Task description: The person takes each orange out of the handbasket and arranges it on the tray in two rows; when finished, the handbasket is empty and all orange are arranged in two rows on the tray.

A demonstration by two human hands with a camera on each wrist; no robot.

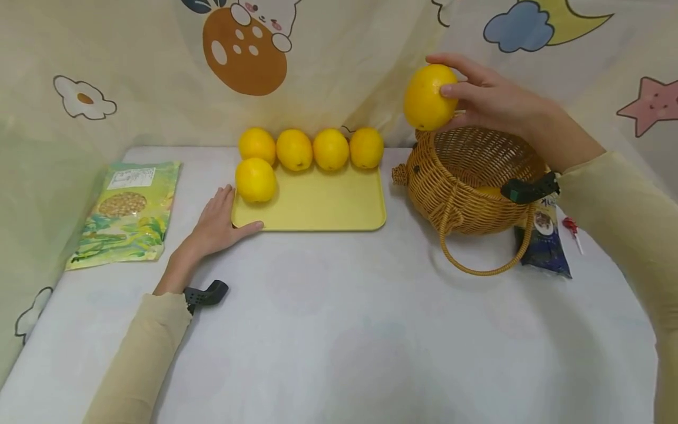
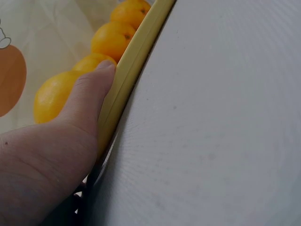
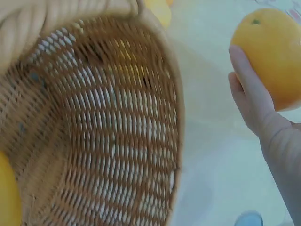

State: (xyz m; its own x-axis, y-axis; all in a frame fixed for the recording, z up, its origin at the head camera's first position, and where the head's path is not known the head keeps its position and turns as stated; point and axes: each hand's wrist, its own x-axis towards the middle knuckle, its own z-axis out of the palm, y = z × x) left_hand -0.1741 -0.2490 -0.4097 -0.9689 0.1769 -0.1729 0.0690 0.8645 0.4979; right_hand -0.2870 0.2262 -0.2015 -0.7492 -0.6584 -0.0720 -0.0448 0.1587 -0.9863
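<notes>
My right hand (image 1: 489, 94) holds an orange (image 1: 426, 97) in the air above the left rim of a wicker basket (image 1: 450, 203). In the right wrist view, the fingers lie along one side of this orange (image 3: 270, 56). Inside the basket, part of another yellow-orange fruit (image 3: 7, 193) shows at the left edge. At the left front corner of a yellow tray (image 1: 328, 206), my left hand (image 1: 214, 227) rests with fingers along the side and thumb (image 2: 89, 92) on the front rim. Several oranges (image 1: 293, 150) line the tray's back edge, and one orange (image 1: 256, 179) sits before the leftmost.
A green and yellow bag of grains (image 1: 124, 212) lies left of the tray. Beside the basket are a dark blue snack packet (image 1: 545, 244) and a red lollipop (image 1: 571, 225). The basket's handle (image 1: 487, 272) hangs toward the front. A printed cloth (image 1: 339, 70) hangs behind the table.
</notes>
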